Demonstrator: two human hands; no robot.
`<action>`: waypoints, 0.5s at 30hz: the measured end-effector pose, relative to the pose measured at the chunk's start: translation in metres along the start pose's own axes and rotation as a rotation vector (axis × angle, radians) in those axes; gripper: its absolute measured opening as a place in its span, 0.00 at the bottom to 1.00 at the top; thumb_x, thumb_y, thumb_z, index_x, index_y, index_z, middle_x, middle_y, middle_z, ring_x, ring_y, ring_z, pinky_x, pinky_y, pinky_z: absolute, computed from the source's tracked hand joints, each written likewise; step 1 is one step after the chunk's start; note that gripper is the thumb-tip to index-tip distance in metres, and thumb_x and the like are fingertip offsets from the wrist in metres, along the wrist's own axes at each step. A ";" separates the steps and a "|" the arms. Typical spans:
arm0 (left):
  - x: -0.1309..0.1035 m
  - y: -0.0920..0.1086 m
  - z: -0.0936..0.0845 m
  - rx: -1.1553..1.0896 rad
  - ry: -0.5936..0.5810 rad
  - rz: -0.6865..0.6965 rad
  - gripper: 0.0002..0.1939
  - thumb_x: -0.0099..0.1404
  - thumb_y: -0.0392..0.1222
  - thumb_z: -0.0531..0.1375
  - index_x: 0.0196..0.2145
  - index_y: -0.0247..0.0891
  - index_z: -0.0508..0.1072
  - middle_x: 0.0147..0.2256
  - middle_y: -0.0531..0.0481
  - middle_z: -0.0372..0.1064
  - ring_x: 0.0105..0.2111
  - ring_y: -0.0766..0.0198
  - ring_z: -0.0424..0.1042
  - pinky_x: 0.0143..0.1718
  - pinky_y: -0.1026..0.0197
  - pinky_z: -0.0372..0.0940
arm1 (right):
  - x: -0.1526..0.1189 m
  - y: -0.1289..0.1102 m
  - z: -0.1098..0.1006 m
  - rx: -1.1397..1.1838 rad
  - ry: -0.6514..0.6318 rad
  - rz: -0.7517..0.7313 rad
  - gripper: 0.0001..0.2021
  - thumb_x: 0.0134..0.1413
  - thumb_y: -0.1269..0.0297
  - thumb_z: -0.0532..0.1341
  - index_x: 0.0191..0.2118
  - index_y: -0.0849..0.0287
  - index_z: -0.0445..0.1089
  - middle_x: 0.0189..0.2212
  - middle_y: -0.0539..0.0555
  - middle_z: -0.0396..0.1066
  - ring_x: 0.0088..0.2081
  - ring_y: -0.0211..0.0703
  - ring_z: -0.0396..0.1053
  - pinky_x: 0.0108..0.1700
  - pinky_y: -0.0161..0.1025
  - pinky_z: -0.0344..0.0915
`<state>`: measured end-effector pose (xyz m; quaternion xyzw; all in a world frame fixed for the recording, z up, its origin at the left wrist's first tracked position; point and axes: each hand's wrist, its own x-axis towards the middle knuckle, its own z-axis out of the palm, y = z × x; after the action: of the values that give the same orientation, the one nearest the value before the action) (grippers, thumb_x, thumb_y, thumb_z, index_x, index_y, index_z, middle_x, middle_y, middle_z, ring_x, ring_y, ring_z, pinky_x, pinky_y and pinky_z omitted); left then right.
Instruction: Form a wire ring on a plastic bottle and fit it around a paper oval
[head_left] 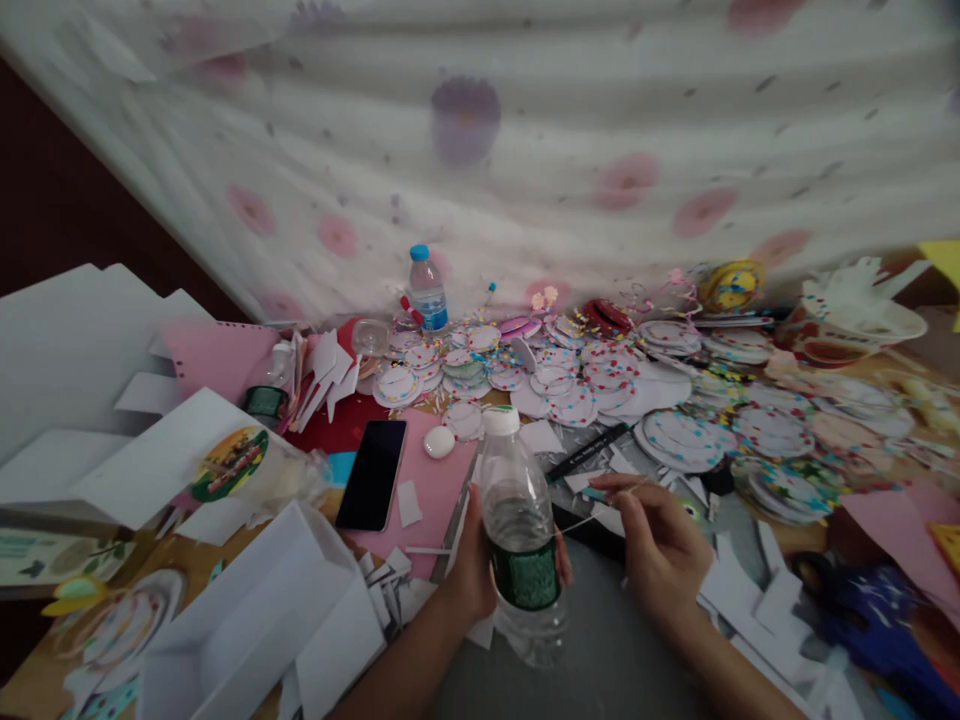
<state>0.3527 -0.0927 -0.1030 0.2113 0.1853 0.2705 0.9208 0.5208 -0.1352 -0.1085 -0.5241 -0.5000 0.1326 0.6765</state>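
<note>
A clear plastic water bottle (516, 490) with a white cap and a green label stands slightly tilted at the lower middle. My left hand (474, 565) is wrapped around it, with fingertips showing at its right side. To the right, my right hand (664, 545) pinches a thin pale string (589, 521), which runs from the fingers to the bottle's side just above the label. Whether the string goes around the bottle cannot be seen. Behind the right hand lie a black marker-like stick (589, 452) and paper scraps.
A black phone (373, 474) and a white earbud case (439, 441) lie on pink paper left of the bottle. Many decorated paper discs (574, 375) cover the back. A blue-capped bottle (427, 290) stands near the curtain (555, 130). A white box (247, 610) sits front left.
</note>
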 end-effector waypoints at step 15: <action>-0.044 0.002 0.033 0.049 0.059 0.115 0.38 0.57 0.71 0.50 0.37 0.28 0.75 0.30 0.38 0.74 0.33 0.50 0.74 0.36 0.54 0.65 | -0.012 -0.087 -0.005 0.678 -0.043 0.424 0.11 0.61 0.59 0.55 0.32 0.53 0.71 0.28 0.51 0.70 0.33 0.41 0.68 0.34 0.38 0.67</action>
<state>0.3327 -0.1258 -0.0643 0.2357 0.2067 0.3243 0.8925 0.4897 -0.1828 -0.0415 -0.3598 -0.3228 0.4376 0.7582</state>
